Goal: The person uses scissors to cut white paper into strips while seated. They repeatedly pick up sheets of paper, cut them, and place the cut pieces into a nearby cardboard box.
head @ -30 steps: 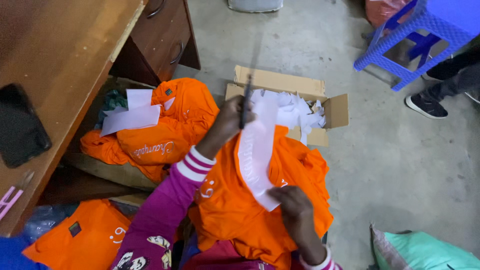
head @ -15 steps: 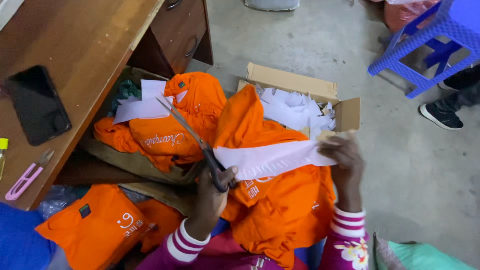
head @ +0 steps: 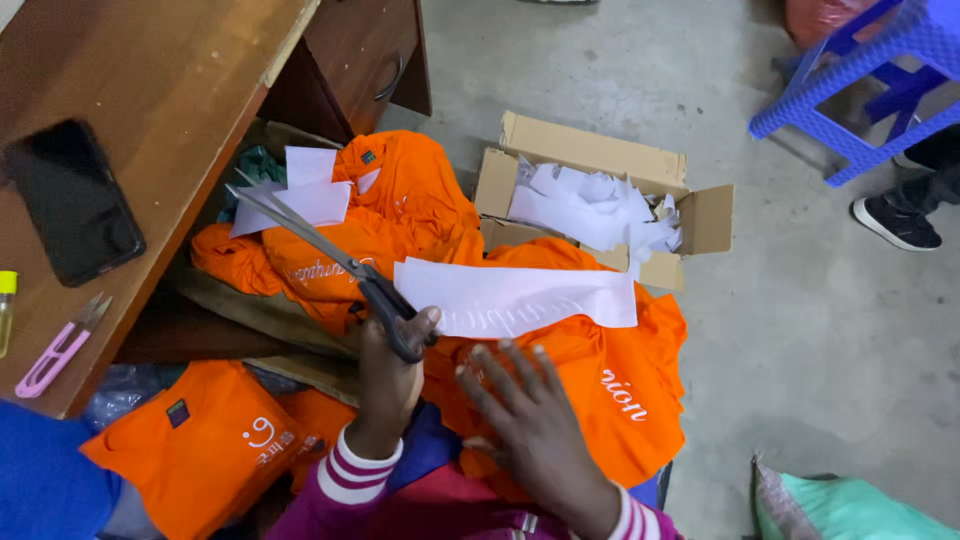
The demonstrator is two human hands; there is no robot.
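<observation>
My left hand (head: 388, 375) grips the black handles of long scissors (head: 310, 243), whose blades point up-left over a pile of orange garments (head: 410, 200). A white paper strip (head: 520, 298) lies across the orange garment (head: 610, 400) on my lap, its left end beside my left thumb. My right hand (head: 530, 420) hovers just below the strip with fingers spread, holding nothing. Both wrists show striped cuffs.
An open cardboard box (head: 590, 150) of white paper scraps (head: 590, 205) sits on the concrete floor. A wooden desk (head: 160, 80) at left carries a black phone (head: 70, 200) and pink thread snips (head: 60, 345). A blue plastic stool (head: 860, 90) and another person's shoe (head: 895, 222) are at right.
My right hand let go of the paper strip and dropped below it, fingers spreading. The strip now rests on the orange garment. The scissors stay in my left hand.
</observation>
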